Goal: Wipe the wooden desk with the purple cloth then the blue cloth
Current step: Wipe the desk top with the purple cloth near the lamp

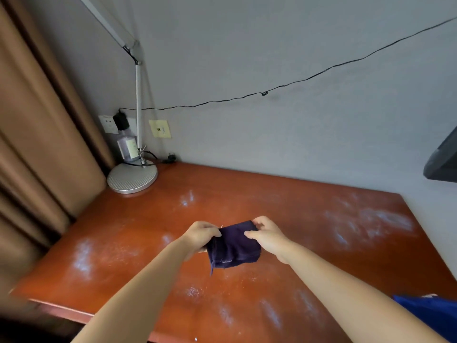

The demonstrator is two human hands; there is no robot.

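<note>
Blue cloth [430, 311]: near right corner of the surface [138, 233], only part in frame; lies flat, untouched. Reserved for the second pass.

Purple cloth [233, 245]: folded into a thick pad, held between both hands above mid-surface; whether its lower edge touches the wood cannot be told. A loose corner hangs at the near left. Judged light, soft, limp, not fragile, not slippery; it will sag and unfold if taken by one edge. Best taken flat under the palm with fingers spread over the top, or pinched across the folded thickness so the layers stay together.

Left hand [201, 233]: grip clenched on the cloth's left edge, fingers curled over the top.

Right hand [268, 235]: grip pinching the cloth's right edge, thumb laid on the upper face.

Surface: reddish wood, glossy, with pale dusty smears to the left, right and near edge. Wiping looks not yet begun.

Lamp [132, 178]: round base at the far left corner, arm rising up the wall.

Bottle [127, 147]: clear, just behind the lamp base.

Cable [264, 93]: black, strung along the wall.
</note>
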